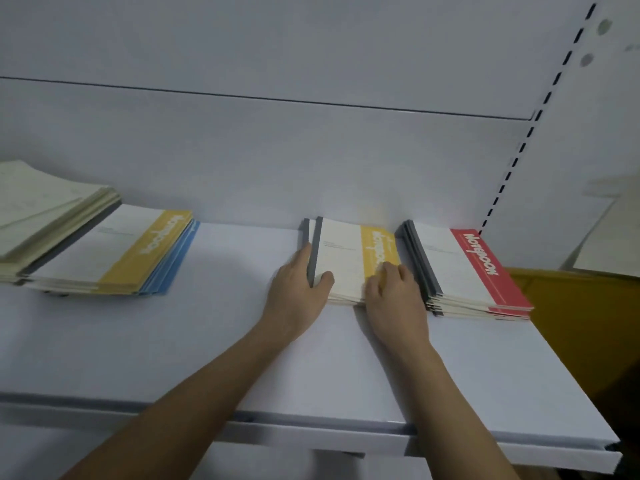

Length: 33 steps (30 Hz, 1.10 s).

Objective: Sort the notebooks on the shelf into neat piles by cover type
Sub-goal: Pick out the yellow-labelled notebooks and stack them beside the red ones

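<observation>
Now on the white shelf [346, 358], just left of the red-banded pile [474, 271], the yellow-banded pile [349, 258] runs its long axis front to back, spines leftward, left hand [298, 289] gripping its spine edge and right hand [394, 292] apparently pinching its near right corner.

Both hands — left [298, 289], right [394, 292] — grip the yellow-banded pile [346, 258] on the shelf [242, 341].
</observation>
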### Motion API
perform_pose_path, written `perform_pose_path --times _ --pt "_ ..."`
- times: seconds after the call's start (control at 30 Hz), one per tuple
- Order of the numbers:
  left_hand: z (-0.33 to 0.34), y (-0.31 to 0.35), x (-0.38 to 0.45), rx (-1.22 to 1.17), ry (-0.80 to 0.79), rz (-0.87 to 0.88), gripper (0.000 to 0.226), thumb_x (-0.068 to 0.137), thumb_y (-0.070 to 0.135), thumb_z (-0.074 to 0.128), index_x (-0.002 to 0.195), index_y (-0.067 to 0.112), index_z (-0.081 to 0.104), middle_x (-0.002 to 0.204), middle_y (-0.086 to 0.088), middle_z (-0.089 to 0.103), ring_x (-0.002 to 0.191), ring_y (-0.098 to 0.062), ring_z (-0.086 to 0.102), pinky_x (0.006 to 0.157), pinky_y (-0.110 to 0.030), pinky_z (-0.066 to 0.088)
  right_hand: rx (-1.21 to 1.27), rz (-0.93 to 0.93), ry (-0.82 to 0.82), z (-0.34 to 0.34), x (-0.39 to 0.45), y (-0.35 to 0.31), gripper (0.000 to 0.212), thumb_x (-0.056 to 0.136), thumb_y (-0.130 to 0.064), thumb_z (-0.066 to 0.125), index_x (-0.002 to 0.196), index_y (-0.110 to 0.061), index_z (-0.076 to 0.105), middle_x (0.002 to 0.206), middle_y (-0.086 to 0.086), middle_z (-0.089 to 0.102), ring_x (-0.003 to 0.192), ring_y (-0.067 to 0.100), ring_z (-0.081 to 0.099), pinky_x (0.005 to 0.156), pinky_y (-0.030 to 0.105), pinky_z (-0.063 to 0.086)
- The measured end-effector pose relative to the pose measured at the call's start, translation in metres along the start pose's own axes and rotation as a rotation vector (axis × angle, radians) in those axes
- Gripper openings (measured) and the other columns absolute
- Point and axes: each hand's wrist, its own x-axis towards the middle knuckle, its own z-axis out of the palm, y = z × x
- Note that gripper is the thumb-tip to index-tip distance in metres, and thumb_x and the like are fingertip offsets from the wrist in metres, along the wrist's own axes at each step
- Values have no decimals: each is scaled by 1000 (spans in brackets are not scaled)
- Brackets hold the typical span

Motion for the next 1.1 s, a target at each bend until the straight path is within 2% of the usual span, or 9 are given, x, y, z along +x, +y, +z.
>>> perform_pose_path --times 0.1,0.23,0.4,0.47,0.6,0.73,0.87,0.97,1.1 --pt "3 2 -1 128 -40 34 61 82 45 43 141 32 37 126 6 61 115 -22 56 98 -41 44 148 97 -5 -3 2 3 17 94 -19 43 100 -7 54 104 10 51 92 30 50 72 36 39" --pt "9 0 5 244 -43 28 55 93 41 47 144 28 32 135 3 55 128 -22 45 106 -39 33 163 106 -3 -6 1 2 21 94 -20 46 107 -7 56 110 8 52 97 28 52 76 37 43" --pt "6 3 1 182 27 28 43 95 39 46 136 25 42 134 3 55 128 -22 43 104 -38 32 123 91 64 -4 -2 -2 24 93 -25 39 91 -6 53 105 9 52 94 30 51 73 35 39" --pt "3 6 -3 191 93 57 38 95 38 45 129 23 48 127 3 59 122 -21 47 101 -38 37 26 60 98 -8 -2 -13 34 92 -27 34 95 -2 57 114 14 56 100 33 52 81 38 43" --pt "-19 10 -17 244 167 140 34 97 33 45 126 19 54 128 2 58 126 -19 45 103 -34 32 19 -55 154 -7 4 -66 31 93 -13 50 118 3 60 135 20 53 124 37 48 103 43 40" --pt "-103 -21 -16 394 183 152 41 99 39 40 136 23 48 138 2 54 132 -18 41 107 -35 27 111 -195 89 7 8 -143 35 96 -19 48 126 -4 57 135 12 53 127 30 45 106 41 37" --pt "-224 -71 -10 642 135 72 46 97 49 34 133 25 51 134 -1 57 129 -24 45 105 -37 33 146 -336 -88 31 -7 -216 41 99 -27 46 136 -10 49 139 6 51 129 24 42 104 34 36" --pt "-298 -100 -11 810 120 -26 45 97 51 33 128 27 54 129 -3 60 123 -27 48 98 -38 36 74 -441 -292 51 -20 -267 48 99 -39 44 141 -16 44 144 2 44 132 22 37 105 35 35" --pt "-357 -125 -18 797 105 -54 45 98 50 34 133 27 52 133 -4 57 125 -27 46 101 -41 35 -117 -520 -420 78 -26 -331 66 93 -61 42 143 -19 37 150 2 36 137 23 30 111 41 28"
